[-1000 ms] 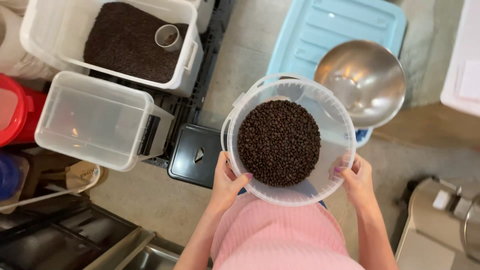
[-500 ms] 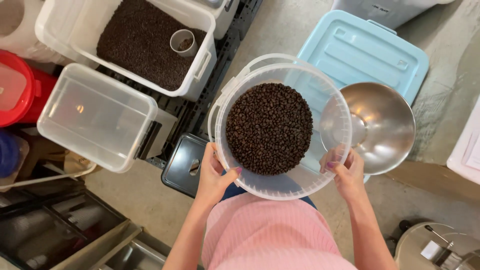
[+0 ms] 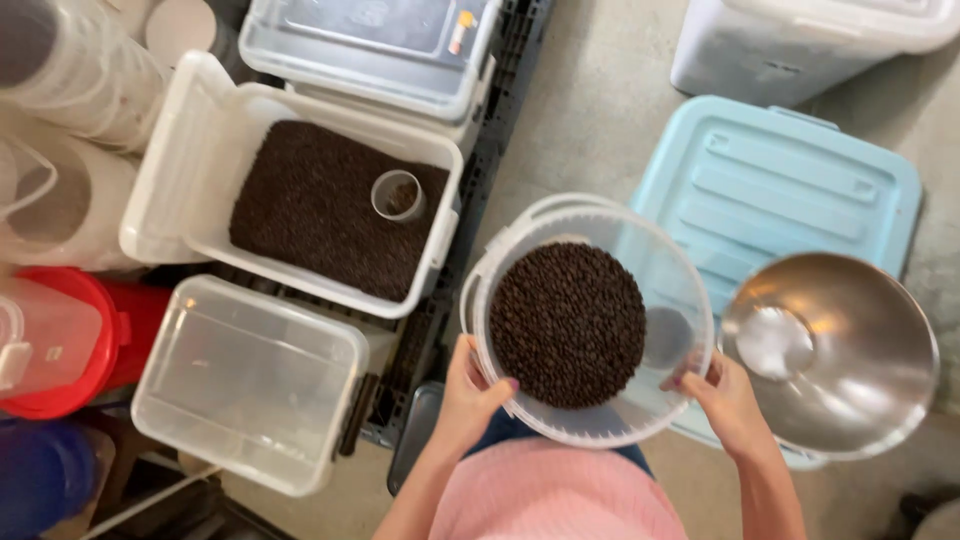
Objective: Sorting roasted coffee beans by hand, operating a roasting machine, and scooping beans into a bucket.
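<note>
Both hands are on the clear plastic bucket (image 3: 600, 320), held up over the concrete floor (image 3: 590, 110) and about a third full of dark coffee beans (image 3: 567, 322). The left hand (image 3: 470, 385) has its grip wrapped over the near-left rim, thumb inside against the wall. The right hand (image 3: 725, 395) pinches the near-right rim, fingertips curled over the edge.

Tight quarters around it. Just to the right, almost touching the bucket, a shiny steel bowl (image 3: 835, 350) sits on the near corner of a pale blue tub lid (image 3: 780, 190), and the bucket overhangs that lid's left edge. Past the lid, at the far right of the floor, stands a white lidded bin (image 3: 800, 45).

On the left, a black pallet (image 3: 500, 130) carries the boxes. An open white bin (image 3: 300, 190) holds a deep layer of beans with a small clear cup (image 3: 398, 195) standing in them, its lid flipped up at the left end. Nearer, a clear empty box (image 3: 250, 380) with a dark latch. Farther back, a clear lidded box (image 3: 370, 45) with a small orange and white sticker on top.

Far left edge: a red container (image 3: 90, 340) under a clear lid, white tubs (image 3: 70, 130) stacked beyond it, something blue (image 3: 40, 475) in the near corner. A dark flat device (image 3: 415, 440) lies on the floor just under the left wrist.
</note>
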